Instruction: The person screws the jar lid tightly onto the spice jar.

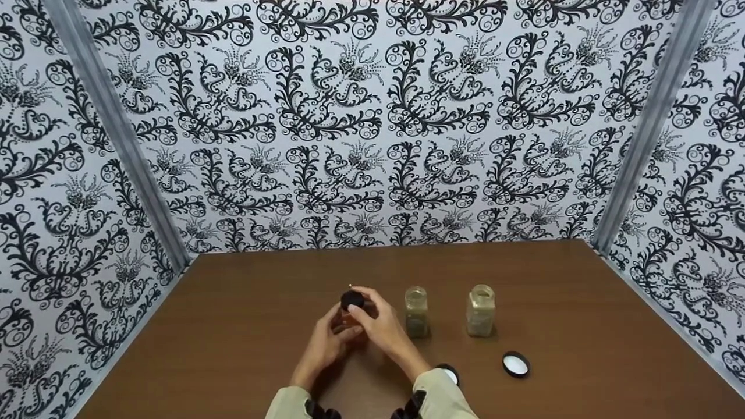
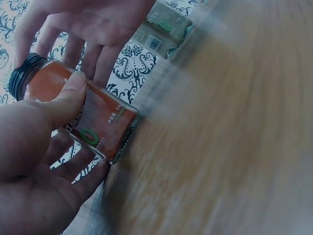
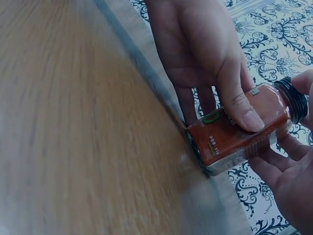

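Pale sleeves (image 1: 445, 396) foremost, left hand (image 1: 327, 344) clamps the orange jar (image 3: 232, 144), right hand (image 1: 385, 330) pinching its cap (image 1: 351, 298); steadiness helps.

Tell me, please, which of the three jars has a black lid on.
The orange jar in the left hand: the right hand grips its black lid. The greenish jar and the paler jar stand open to its right.
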`<state>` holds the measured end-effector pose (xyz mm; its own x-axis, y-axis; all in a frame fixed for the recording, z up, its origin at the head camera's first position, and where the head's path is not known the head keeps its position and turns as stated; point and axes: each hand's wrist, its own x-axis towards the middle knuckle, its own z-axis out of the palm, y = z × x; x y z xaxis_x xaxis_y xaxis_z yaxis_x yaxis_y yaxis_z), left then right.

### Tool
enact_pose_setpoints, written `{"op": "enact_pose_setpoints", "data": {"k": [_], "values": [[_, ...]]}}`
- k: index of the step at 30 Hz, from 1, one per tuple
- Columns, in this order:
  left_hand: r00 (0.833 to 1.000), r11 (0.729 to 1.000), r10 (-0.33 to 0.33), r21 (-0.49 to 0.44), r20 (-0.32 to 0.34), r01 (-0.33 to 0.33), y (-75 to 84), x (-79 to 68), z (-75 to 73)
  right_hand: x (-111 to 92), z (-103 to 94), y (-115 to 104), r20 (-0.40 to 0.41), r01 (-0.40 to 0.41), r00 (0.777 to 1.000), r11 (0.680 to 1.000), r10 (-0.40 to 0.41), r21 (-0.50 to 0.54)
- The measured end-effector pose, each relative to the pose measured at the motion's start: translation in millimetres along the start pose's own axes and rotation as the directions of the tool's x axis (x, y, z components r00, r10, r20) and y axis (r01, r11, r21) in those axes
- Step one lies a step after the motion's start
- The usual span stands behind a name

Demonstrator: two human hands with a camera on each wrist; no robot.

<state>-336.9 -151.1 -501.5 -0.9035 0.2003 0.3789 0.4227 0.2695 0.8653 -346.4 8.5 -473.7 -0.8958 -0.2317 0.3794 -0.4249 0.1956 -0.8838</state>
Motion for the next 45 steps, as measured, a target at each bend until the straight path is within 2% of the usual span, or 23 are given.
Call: {"op": "enact_pose_setpoints", "data": {"k": [6,13,21,26,33,45], "values": [[1.0,1.0,-0.017,-0.004,0.002,0.017,0.7,0.1,-0.6,0.9,0.2,-0.8,-0.005,0.013,1.0,1.0,-0.013,0.024],[1.0,1.0,-0.028,-0.013,0.001,0.028,0.1,-0.7,-1.4,-0.6,-0.2,-1.1,0.033,0.016,0.999,1.0,-0.017,0.021],[1.0,1.0,-0.015,-0.006,0.015,0.015,-0.7,-0.6,-0.7,0.0,-0.8,-0.2,0.017,0.072,0.997,0.997,-0.073,0.037],[1.0,1.0,-0.007,-0.013,0.02,0.008,-0.1,1.2,0.6,-0.5,-1.1,0.1,-0.005,0.06,0.998,0.997,-0.06,0.039],[1.0,1.0,-0.008,-0.021,0.015,0.008,0.9,0.9,0.8,-0.6,-2.3,-0.2,0.021,0.037,0.999,0.998,-0.038,0.056],[1.0,1.0,-0.015,-0.008,0.006,0.015,0.9,-0.3,-1.1,0.1,0.7,1.0,0.016,0.02,1.0,0.997,-0.021,0.08]]}}
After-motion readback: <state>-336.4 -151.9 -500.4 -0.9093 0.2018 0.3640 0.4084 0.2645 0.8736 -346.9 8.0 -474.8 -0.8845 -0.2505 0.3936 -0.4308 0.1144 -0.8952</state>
